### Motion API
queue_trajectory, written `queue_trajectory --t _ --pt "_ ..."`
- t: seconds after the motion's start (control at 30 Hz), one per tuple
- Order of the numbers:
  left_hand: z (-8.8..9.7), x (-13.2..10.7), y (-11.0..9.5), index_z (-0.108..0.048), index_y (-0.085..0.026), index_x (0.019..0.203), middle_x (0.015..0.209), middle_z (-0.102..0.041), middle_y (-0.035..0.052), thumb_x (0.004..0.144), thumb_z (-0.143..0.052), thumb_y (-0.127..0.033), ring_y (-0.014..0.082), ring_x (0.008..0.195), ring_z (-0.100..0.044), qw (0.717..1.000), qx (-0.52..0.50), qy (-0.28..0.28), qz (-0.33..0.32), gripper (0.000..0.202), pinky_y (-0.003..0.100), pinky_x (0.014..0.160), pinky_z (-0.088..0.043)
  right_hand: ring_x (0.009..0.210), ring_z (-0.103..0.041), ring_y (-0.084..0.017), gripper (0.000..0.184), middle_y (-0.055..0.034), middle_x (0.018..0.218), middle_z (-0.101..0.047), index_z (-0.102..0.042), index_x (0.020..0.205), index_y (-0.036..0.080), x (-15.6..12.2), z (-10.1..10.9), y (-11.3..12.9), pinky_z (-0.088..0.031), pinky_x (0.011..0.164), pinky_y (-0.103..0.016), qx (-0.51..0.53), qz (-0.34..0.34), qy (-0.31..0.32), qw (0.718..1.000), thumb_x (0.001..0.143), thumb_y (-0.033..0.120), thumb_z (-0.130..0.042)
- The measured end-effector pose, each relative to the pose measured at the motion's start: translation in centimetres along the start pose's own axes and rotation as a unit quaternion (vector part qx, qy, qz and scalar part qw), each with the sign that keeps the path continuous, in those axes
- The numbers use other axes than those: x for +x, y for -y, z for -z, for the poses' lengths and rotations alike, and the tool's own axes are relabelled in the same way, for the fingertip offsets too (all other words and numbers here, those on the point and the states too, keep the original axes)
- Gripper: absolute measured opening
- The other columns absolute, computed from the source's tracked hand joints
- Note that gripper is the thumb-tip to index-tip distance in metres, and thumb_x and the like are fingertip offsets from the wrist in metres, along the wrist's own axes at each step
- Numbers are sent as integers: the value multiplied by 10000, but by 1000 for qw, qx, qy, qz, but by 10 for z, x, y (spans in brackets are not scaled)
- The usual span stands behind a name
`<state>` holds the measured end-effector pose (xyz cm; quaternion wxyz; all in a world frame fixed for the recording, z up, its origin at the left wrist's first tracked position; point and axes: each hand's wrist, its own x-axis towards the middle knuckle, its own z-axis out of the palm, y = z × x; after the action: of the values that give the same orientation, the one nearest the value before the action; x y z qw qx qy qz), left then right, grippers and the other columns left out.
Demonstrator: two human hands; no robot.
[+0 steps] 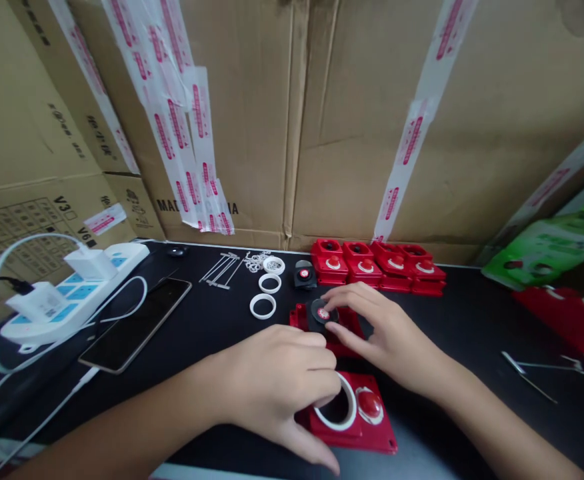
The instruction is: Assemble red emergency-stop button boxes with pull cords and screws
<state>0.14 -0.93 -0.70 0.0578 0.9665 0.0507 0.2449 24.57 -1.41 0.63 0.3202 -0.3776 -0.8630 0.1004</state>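
Note:
My left hand has its fingers curled over the left side of a red cover, with the thumb stretched along its lower edge. The cover carries a white ring round an opening and a translucent red dome beside it. My right hand is closed on a black round part with a red and white label, index finger on top and thumb at its side. That part sits at a red open housing, just beyond the cover. Its underside is hidden.
Several assembled red units line the back, near another black part. White rings, metal pins and a phone lie left, beside a power strip. A green pouch stands right.

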Motion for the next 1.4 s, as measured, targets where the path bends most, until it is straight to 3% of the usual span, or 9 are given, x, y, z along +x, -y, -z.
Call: queue_trajectory --t 0.2,0.27,0.4,0.53,0.73,0.97,1.1,1.27,1.4 --pt "-3 -3 5 -532 -204 788 759 -620 -16 848 -827 -674 163 692 -547 1000 0 25 -2 558 332 574 -392 1118 -706 -261 157 -85 1186 -771 -704 1171 241 42 18 -22 -580 993 -445 -116 -11 -17 993 1039 310 -657" --pt "-1 -4 5 -545 -203 800 755 -620 -15 874 -817 -650 169 702 -559 999 7 34 2 528 337 580 -398 1115 -696 -285 192 -116 1157 -775 -712 1169 197 70 21 -36 -587 962 -446 -206 4 33 978 1053 325 -626" --pt "1 -4 3 -551 -205 791 750 -633 -7 918 -744 -676 171 680 -562 1000 3 22 16 524 345 571 -383 1197 -652 -300 161 -131 1114 -786 -758 1088 178 124 17 -62 -540 1053 -438 -250 41 126 959 1030 297 -667" --pt "1 -3 1 -572 -206 799 743 -641 -2 942 -712 -641 178 671 -570 999 5 34 32 478 350 582 -378 1271 -630 -318 150 -168 1102 -775 -779 997 153 157 4 -77 -535 1065 -441 -291 55 202 933 992 295 -733" --pt "2 -3 2 -601 -200 779 723 -648 1 967 -697 -607 185 662 -576 999 14 38 34 459 354 597 -397 1157 -702 -263 373 -118 1379 -671 -657 1356 183 172 -11 -92 -609 974 -488 -350 43 264 898 1035 371 -690" --pt "4 -2 1 -601 -198 750 710 -655 4 997 -682 -619 192 673 -586 996 42 64 38 494 345 601 -395 1150 -704 -262 380 -117 1378 -672 -655 1361 185 172 -13 -96 -613 966 -486 -350 40 273 895 1034 375 -692" --pt "1 -3 3 -586 -200 747 712 -639 2 972 -703 -651 182 665 -580 996 33 76 34 517 332 607 -406 1322 -632 -308 202 -169 1315 -720 -756 1190 142 160 2 -75 -545 1089 -466 -331 44 213 918 1003 189 -697" --pt "5 -2 1 -579 -199 809 804 -651 10 900 -693 -757 184 653 -603 994 30 47 95 577 337 564 -391 1333 -585 -334 277 -184 1189 -750 -746 1164 122 97 34 -29 -538 1071 -479 -313 40 98 944 1075 161 -488" --pt "10 -1 -3 -620 -168 1034 992 -688 37 829 -751 -769 209 737 -677 990 28 66 120 649 336 596 -454 938 -662 -271 160 -112 992 -726 -697 1047 203 28 44 -3 -571 813 -431 -225 63 22 972 1058 221 -538"
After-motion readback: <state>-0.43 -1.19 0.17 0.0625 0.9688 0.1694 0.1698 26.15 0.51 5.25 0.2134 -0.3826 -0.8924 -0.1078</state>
